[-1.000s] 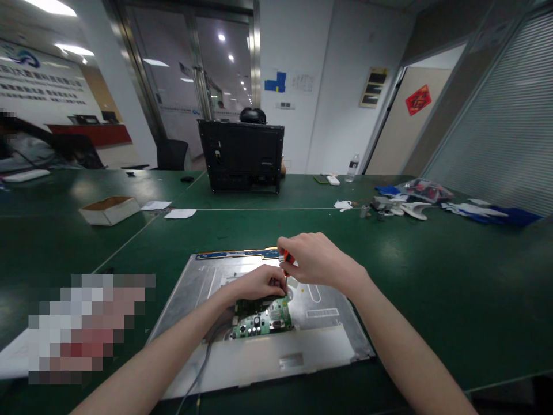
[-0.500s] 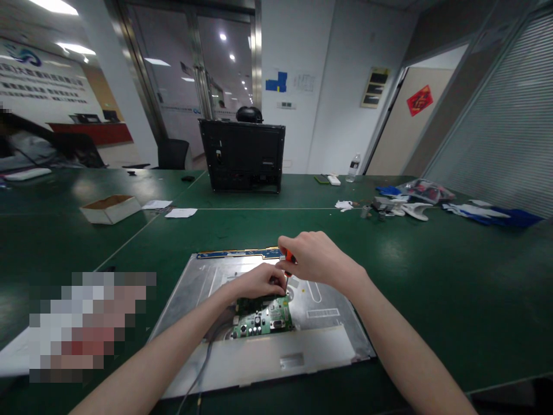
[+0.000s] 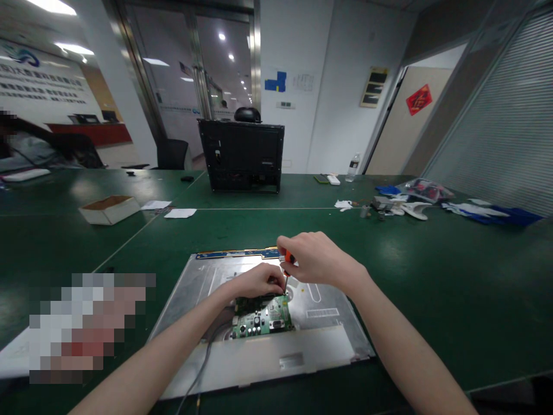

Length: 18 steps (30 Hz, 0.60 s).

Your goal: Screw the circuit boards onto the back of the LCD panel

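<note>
While the right hand (image 3: 317, 257) grips an orange-handled screwdriver (image 3: 287, 260), the left hand (image 3: 258, 281) pinches its fingers at the tip. Both meet at the 12 o'clock edge of the green circuit board (image 3: 263, 316) on the metal panel (image 3: 322, 337).

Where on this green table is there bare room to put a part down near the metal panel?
Bare green table lies right of the metal panel, short of the clutter of gloves and parts. Another bare stretch lies between the panel's far edge and the black monitor back. Crowded: the circuit board, under both hands.
</note>
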Each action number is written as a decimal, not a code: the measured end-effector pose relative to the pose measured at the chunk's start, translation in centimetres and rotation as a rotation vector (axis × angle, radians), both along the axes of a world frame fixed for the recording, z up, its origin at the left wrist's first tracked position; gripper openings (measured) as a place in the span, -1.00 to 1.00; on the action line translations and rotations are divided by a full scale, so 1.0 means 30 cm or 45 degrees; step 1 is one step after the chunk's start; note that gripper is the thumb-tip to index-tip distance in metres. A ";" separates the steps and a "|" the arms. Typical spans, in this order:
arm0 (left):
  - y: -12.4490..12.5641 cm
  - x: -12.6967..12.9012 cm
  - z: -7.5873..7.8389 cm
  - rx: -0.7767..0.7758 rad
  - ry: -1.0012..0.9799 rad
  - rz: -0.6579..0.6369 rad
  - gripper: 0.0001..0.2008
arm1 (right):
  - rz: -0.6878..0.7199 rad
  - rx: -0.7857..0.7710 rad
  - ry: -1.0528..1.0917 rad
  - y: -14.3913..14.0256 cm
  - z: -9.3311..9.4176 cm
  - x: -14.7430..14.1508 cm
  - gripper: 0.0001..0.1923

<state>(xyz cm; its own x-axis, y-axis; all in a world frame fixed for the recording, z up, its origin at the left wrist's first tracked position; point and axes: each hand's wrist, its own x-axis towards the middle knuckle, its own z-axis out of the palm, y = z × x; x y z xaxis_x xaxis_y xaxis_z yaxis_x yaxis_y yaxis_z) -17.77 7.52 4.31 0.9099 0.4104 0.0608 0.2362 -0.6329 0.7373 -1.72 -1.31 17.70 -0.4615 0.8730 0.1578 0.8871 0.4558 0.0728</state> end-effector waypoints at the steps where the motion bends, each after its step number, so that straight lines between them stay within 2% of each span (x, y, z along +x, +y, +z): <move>1: 0.000 0.000 0.001 0.003 0.004 -0.001 -0.92 | 0.005 -0.006 0.000 -0.002 0.003 0.000 -0.83; 18: 0.001 -0.001 -0.006 -0.011 -0.046 0.006 -0.93 | 0.014 0.014 0.019 0.006 -0.008 0.007 -0.84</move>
